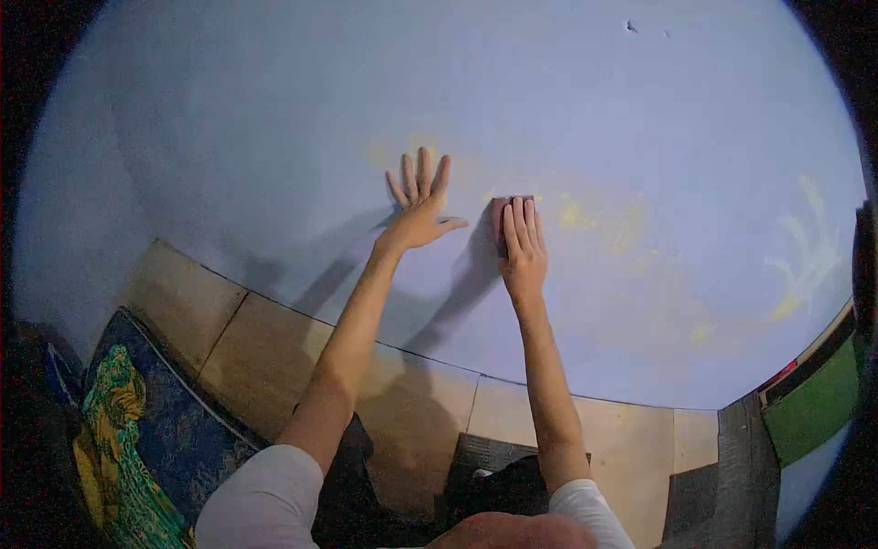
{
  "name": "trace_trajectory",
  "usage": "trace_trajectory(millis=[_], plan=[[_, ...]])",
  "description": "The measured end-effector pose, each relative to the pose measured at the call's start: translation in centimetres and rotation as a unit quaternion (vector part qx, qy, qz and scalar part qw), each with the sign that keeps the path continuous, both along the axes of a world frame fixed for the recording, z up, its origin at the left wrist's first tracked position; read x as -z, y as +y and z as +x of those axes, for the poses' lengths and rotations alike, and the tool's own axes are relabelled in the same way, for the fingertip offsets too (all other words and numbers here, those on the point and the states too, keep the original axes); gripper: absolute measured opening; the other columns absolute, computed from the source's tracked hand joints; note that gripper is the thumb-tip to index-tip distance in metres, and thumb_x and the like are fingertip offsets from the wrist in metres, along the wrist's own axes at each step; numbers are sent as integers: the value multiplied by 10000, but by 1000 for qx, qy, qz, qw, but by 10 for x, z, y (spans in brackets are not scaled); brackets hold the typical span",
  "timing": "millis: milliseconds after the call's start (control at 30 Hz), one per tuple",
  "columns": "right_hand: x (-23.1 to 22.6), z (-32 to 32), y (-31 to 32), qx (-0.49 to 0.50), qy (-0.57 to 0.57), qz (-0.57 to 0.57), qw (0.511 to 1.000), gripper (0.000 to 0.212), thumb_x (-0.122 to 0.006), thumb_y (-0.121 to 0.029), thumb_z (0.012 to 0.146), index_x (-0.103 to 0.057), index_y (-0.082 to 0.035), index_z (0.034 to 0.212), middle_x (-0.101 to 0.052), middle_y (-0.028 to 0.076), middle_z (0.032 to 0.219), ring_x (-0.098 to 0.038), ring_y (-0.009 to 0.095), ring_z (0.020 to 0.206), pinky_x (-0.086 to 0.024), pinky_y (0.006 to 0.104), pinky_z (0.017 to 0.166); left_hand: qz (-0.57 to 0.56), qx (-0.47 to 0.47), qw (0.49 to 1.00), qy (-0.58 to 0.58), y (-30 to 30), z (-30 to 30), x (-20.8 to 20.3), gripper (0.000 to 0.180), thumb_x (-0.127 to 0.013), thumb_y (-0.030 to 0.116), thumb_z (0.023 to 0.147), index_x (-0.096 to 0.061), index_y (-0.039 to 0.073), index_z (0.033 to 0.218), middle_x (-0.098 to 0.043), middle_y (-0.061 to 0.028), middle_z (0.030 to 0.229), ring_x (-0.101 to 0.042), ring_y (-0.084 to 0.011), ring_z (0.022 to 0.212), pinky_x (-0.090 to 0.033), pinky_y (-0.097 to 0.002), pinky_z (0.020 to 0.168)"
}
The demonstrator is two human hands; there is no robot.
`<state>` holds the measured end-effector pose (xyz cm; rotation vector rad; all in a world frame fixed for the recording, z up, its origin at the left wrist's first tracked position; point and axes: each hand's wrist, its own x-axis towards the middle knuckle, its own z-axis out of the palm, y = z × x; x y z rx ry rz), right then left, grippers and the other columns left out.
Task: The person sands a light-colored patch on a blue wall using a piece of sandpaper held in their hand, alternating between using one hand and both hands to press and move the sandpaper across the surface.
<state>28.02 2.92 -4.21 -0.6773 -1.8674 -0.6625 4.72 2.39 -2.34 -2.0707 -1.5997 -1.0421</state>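
My left hand [420, 205] is pressed against the pale blue-lilac wall [302, 119], with its fingers spread and nothing in it. To its right, my right hand [524, 247] holds a small reddish-brown piece, which looks like folded sandpaper [499, 220], flat against the same wall. Three or more fingers lie straight over it and cover most of it. Faint yellow patches [572, 215] mark the wall just right of this hand. More yellow shows above my left fingertips.
Tan floor tiles [412, 393] meet the wall's lower edge. At the lower left lies a dark blue cushion-like thing [174, 403] with a green and yellow patterned cloth [119, 412] beside it. A green panel [809, 398] stands at the right. Pale streaks [809, 242] and a small chip [631, 26] mark the wall.
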Motion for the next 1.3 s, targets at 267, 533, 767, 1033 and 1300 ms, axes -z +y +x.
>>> trace_trajectory(millis=[267, 533, 767, 1033, 1300], plan=[[-1, -2, -1, 20, -16, 2, 1000, 507, -599, -18, 860, -562, 13, 1365, -525, 182, 1470, -464, 365, 1397, -399, 503, 1153, -15, -13, 1000, 16, 2, 0, 1, 1305, -768, 605, 781, 117, 117, 1607, 245, -314, 1603, 252, -554, 1449, 163, -759, 1060], [0, -7, 1, 19, 4, 13, 1000, 479, -577, -16, 868, -576, 16, 1346, -546, 184, 1449, -484, 353, 1384, -406, 489, 1149, -6, -15, 1000, 25, 4, -3, 5, 1308, -759, 623, 783, 110, 91, 1604, 222, -330, 1603, 243, -562, 1448, 151, -767, 1056], [26, -6, 8, -10, 0, -19, 1000, 566, -547, -35, 902, -447, 10, 1457, -447, 195, 1530, -408, 394, 1430, -370, 524, 1162, 24, 14, 1000, -3, 3, -1, 5, 1286, -792, 555, 783, 100, 146, 1614, 223, -286, 1622, 252, -528, 1463, 159, -763, 1057], [46, -13, 8, -21, 3, -69, 997, 608, -515, -31, 929, -361, 7, 1516, -335, 201, 1597, -297, 412, 1483, -291, 538, 1198, -25, -18, 999, 21, 3, 3, 4, 1309, -738, 650, 787, 119, 89, 1602, 252, -323, 1596, 276, -547, 1442, 171, -761, 1050], [15, -12, 6, -12, -47, -61, 997, 581, -502, -65, 941, -387, -27, 1510, -355, 165, 1597, -325, 354, 1484, -307, 493, 1199, -17, -22, 999, 23, 3, -1, 10, 1320, -748, 648, 775, 116, 91, 1603, 244, -317, 1602, 266, -550, 1445, 164, -757, 1057]])
